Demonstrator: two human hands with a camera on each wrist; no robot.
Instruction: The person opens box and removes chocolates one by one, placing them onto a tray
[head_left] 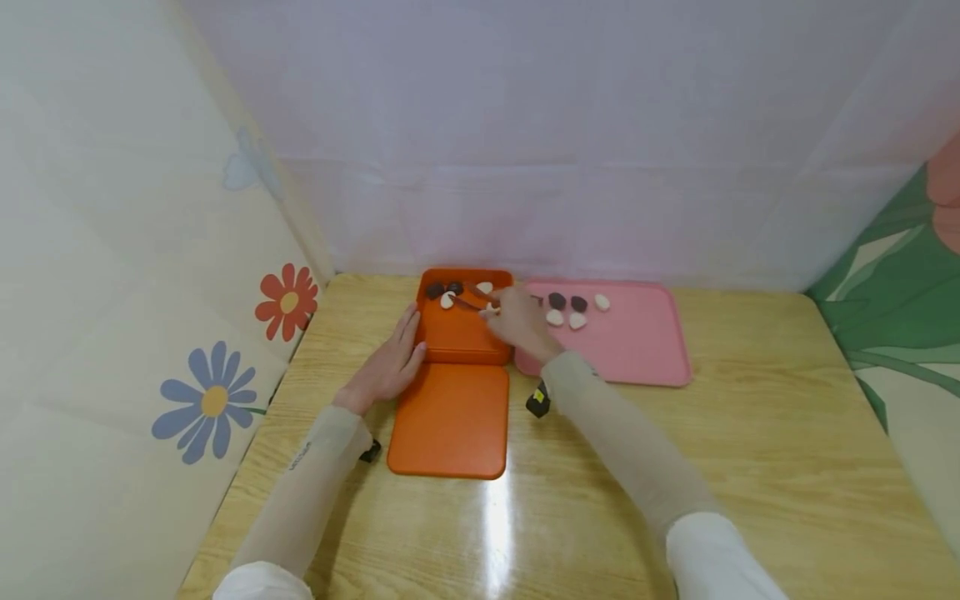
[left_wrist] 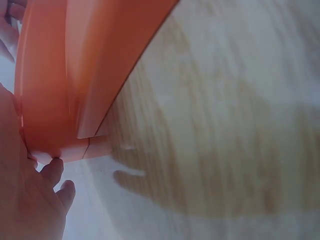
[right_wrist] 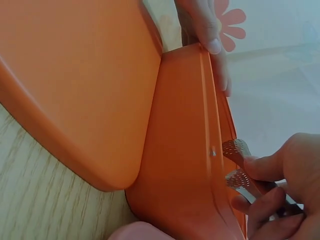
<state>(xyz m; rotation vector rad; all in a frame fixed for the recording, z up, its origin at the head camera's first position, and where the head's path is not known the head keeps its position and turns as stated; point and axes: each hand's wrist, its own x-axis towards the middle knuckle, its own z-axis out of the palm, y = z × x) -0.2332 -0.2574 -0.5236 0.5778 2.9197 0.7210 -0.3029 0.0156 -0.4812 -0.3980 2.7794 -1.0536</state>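
An orange box [head_left: 465, 337] stands on the table with its flat orange lid [head_left: 450, 425] lying toward me, against its front. Inside sit dark pebbles [head_left: 435, 290] and white pebbles [head_left: 447, 300]. My left hand [head_left: 384, 362] rests along the box's left side, fingers fairly straight; fingertips also touch its wall in the left wrist view. My right hand [head_left: 519, 321] is over the box's right edge, gripping metal tongs [right_wrist: 245, 155] between thumb and fingers. Their two perforated ends stand apart, partly behind the box wall. Whether they hold a pebble, I cannot tell.
Right of the box lies a pink tray [head_left: 637, 354], touching or nearly touching it. Dark pebbles [head_left: 557, 301] and white pebbles [head_left: 577, 321] lie in rows near its far side. A pale cloth backdrop [head_left: 570, 225] hangs behind the wooden table [head_left: 765, 433].
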